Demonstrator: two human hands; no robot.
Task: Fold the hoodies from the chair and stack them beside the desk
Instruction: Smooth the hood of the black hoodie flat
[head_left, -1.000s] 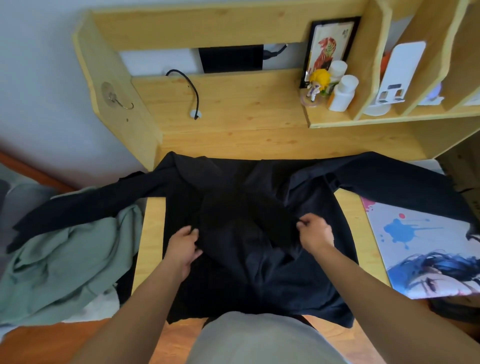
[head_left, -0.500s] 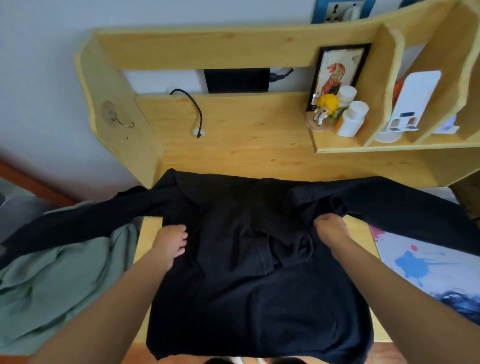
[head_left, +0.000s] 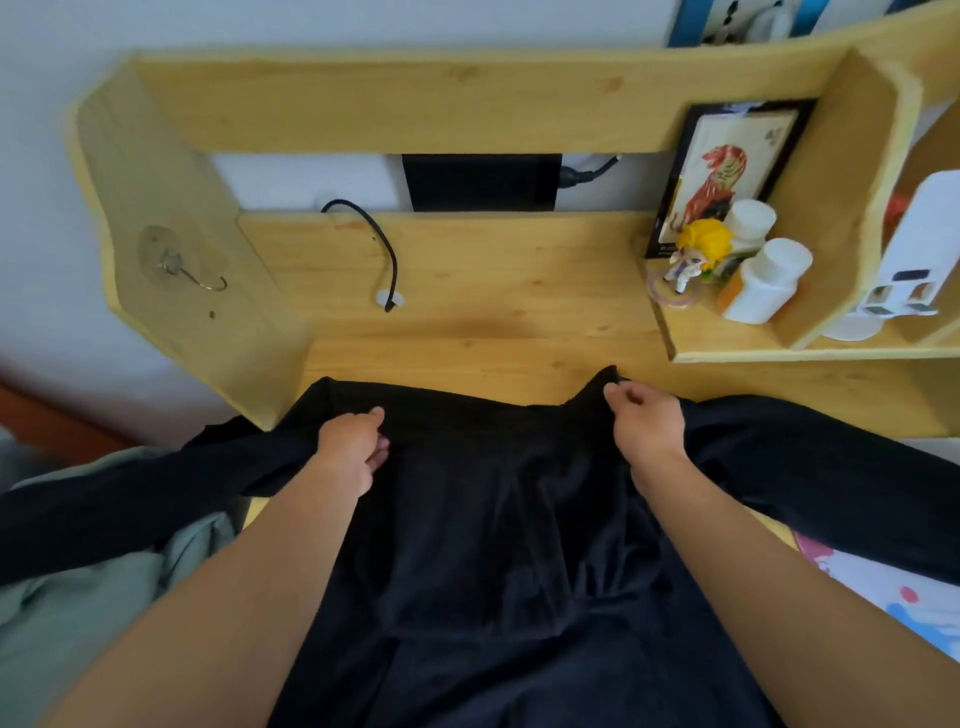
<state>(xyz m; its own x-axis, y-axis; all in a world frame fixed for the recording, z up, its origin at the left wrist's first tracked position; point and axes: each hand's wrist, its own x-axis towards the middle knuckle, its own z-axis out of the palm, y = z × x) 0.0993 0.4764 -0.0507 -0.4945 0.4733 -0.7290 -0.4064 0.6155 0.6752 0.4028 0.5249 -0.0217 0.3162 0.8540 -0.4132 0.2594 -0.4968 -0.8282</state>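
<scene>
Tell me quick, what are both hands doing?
Left hand: resting half-curled on the black hoodie, grip unclear.
Right hand: pinching the hoodie's top edge.

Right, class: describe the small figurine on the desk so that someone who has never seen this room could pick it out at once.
Start at the wooden desk and go to its shelf unit on the right. In the lowest left compartment, before a black-framed picture, stands the small figurine on a clear round base. Its bright yellow hair sets it apart from the two white-capped bottles beside it.

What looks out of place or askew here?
Nothing damaged or spilled. The black hoodie lies rumpled on the desk, its left sleeve trailing off the edge over a green garment.
</scene>
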